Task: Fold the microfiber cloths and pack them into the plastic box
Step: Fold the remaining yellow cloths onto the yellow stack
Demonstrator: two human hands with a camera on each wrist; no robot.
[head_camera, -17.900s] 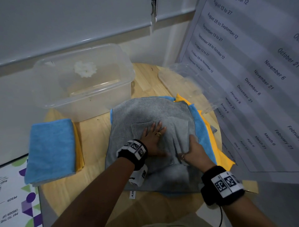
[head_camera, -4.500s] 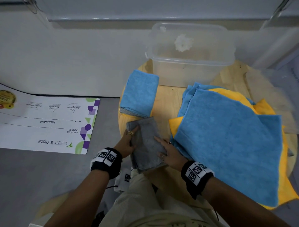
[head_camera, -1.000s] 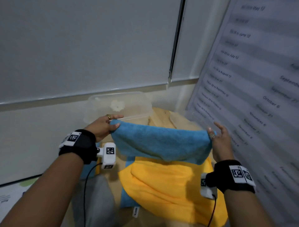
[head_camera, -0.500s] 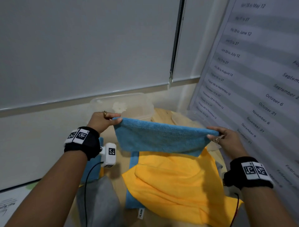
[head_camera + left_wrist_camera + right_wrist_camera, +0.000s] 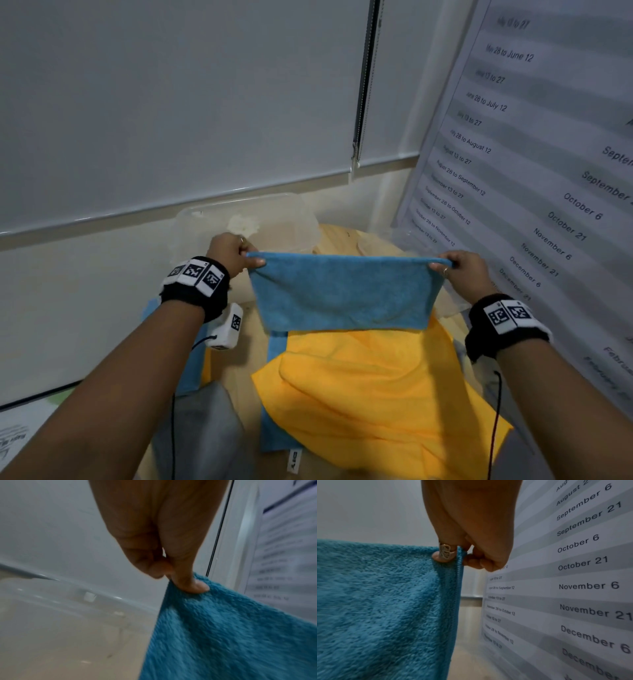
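Cloth in hand: a blue fluffy microfiber cloth [image 5: 344, 291] hangs doubled in the air above the round wooden counter [image 5: 251, 329], its top edge stretched level between both hands, at about 12 o'clock from the pile below.
Left grip: the left hand [image 5: 231, 251] pinches the cloth's upper left corner between thumb and curled fingers.
Right grip: the right hand [image 5: 462, 270] pinches the upper right corner the same way, a ring on one finger.
Done so far: a folded blue cloth over a yellow one [image 5: 171, 342] lies at 9 o'clock, and a folded grey cloth [image 5: 202, 428] sits at 7 o'clock; I judge these as finished folds waiting to be packed.
Left to do: a rumpled yellow microfiber cloth [image 5: 370, 394] lies unfolded over another blue one [image 5: 274, 431] at 6 o'clock. The clear plastic box [image 5: 191, 226] at 11 o'clock seems to hold no cloths yet, so the task looks roughly midway in folding with packing not begun.
Head view only: the box, the pile and the folded stack.
Left wrist view only: the thumb [image 5: 190, 584] pressing into the pile of the corner.
Right wrist view only: two stitched edges held together under the ringed finger [image 5: 444, 554], beside the printed date chart [image 5: 573, 588].
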